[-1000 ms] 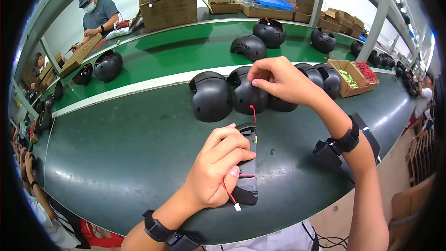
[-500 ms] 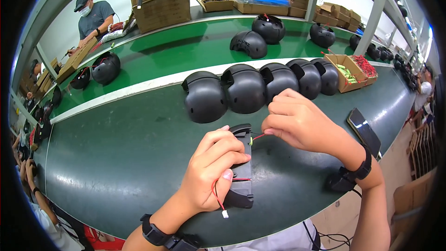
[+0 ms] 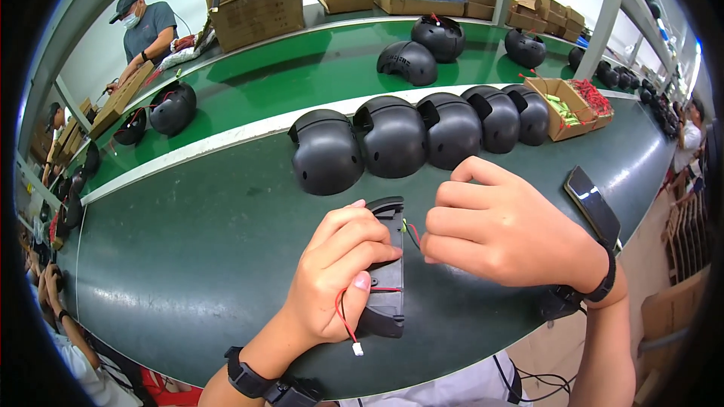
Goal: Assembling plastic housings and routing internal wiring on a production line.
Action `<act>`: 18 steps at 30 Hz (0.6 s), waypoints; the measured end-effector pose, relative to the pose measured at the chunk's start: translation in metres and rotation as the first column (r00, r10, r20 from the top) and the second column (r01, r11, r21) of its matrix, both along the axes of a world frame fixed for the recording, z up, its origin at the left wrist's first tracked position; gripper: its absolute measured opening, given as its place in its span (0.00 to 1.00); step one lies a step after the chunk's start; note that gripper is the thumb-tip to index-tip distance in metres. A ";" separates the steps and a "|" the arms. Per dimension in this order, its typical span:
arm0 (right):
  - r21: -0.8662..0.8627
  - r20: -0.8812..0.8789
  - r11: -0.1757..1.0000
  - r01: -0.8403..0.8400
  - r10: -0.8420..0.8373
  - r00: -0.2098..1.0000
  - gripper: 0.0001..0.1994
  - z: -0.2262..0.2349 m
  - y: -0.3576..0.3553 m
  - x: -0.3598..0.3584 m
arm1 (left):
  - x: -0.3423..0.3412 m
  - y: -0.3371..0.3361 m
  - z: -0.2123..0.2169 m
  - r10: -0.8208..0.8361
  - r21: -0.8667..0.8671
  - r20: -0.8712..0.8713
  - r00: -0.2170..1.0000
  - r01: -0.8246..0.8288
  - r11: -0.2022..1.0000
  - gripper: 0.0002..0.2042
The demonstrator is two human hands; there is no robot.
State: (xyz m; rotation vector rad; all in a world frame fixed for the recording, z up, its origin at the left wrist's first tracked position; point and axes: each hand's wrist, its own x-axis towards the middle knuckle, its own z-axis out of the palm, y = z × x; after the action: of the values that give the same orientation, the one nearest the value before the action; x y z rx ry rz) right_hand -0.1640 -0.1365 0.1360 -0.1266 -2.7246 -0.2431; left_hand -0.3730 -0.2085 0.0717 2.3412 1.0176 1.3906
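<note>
My left hand (image 3: 335, 267) is closed round a black plastic piece (image 3: 387, 303) with curved ends, holding it above the green table. From beneath my left thumb hangs a red and black wire (image 3: 345, 316) tipped with a white connector (image 3: 357, 348). A small light-green part (image 3: 405, 226) shows at the piece's right edge. Thin red and black wires (image 3: 414, 235) run from there to my right hand (image 3: 498, 230), whose fingers are curled and pinched where the wires end. The pinch itself is mostly hidden behind the knuckles.
Several black helmet-like shells (image 3: 392, 138) line the table's far side. Right of them, a cardboard box (image 3: 562, 132) holds green cells and red wires. A phone (image 3: 593, 200) lies at the right edge. Beyond runs a green belt (image 3: 286, 68) carrying more shells; a person (image 3: 147, 30) works across it.
My right hand has come down and toward me beside the piece, so the wires now bend downward instead of stretching out to the right. My left hand keeps its grip.
</note>
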 end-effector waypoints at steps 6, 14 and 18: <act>-0.079 -0.151 0.993 -0.087 0.074 0.986 0.09 0.004 0.011 -0.024 | 0.002 0.001 0.007 -0.022 -0.008 -0.058 0.998 0.021 1.000 0.16; -0.816 -0.343 0.471 -0.335 0.073 0.937 0.23 -0.049 0.048 -0.011 | 0.003 -0.001 0.004 0.003 -0.056 -0.029 1.000 -0.005 0.998 0.19; -0.936 -0.344 0.088 -0.342 -0.009 0.939 0.25 -0.078 0.041 -0.011 | 0.005 -0.004 0.004 0.038 -0.067 -0.029 0.999 -0.040 0.997 0.20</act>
State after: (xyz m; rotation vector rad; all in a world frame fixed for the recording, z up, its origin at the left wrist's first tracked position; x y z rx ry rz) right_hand -0.1751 -0.0956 0.0580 -0.1789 -2.0220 1.6706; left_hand -0.3677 -0.2130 0.0761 2.3106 1.1059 1.3193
